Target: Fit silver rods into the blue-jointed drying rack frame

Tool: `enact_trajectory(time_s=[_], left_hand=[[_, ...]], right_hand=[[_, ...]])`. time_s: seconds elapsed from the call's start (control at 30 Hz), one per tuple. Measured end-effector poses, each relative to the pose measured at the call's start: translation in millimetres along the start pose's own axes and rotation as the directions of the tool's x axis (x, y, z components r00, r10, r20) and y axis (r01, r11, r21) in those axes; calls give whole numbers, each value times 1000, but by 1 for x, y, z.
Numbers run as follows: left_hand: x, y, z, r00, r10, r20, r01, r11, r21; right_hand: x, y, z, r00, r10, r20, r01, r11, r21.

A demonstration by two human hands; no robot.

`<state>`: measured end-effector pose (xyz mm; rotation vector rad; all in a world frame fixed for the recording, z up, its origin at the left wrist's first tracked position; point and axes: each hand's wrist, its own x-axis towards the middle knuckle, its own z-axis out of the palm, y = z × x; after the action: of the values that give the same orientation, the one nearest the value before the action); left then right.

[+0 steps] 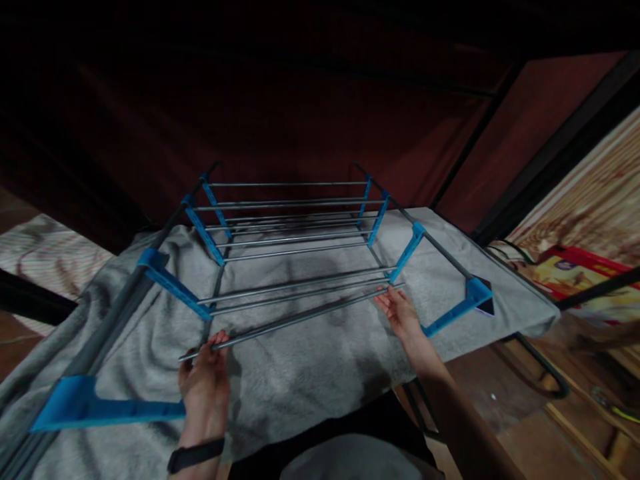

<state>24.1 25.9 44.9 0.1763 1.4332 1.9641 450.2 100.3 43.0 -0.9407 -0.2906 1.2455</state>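
Observation:
A shoe rack with blue plastic brackets [170, 283] and grey metal rods [295, 243] lies on its side on a grey towel [300, 373]. A loose metal rod [295, 319] runs between my hands. My left hand [205, 383] is closed round the rod's left end, near the lower left blue bracket [100, 408]. My right hand [400, 312] pinches the rod's right end beside the blue bracket [407, 253] of the nearest rod pair. A dark band sits on my left wrist.
The towel covers a low surface with dark metal legs [540, 367]. A dark red wall [300, 113] stands behind. At right lies a red and yellow box [575, 273] on a patterned floor. A striped cloth [45, 253] lies at far left.

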Motion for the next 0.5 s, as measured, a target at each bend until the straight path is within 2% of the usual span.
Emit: enact_trajectory(time_s=[0.07,0.17,0.5], left_hand=[[-10,-1,10,994,-105,-37,103,994,-42],[-26,-4,25,980,-197,12,198,978,-68],[-54,-27,48,934,-312,175,327,943,-59]], right_hand=[[0,5,-1,1000,15,-1,-15,1000,-7],[0,14,-3,1000,25,-6,-25,1000,0],[-1,32,-31,993,93,-76,-97,994,-54]])
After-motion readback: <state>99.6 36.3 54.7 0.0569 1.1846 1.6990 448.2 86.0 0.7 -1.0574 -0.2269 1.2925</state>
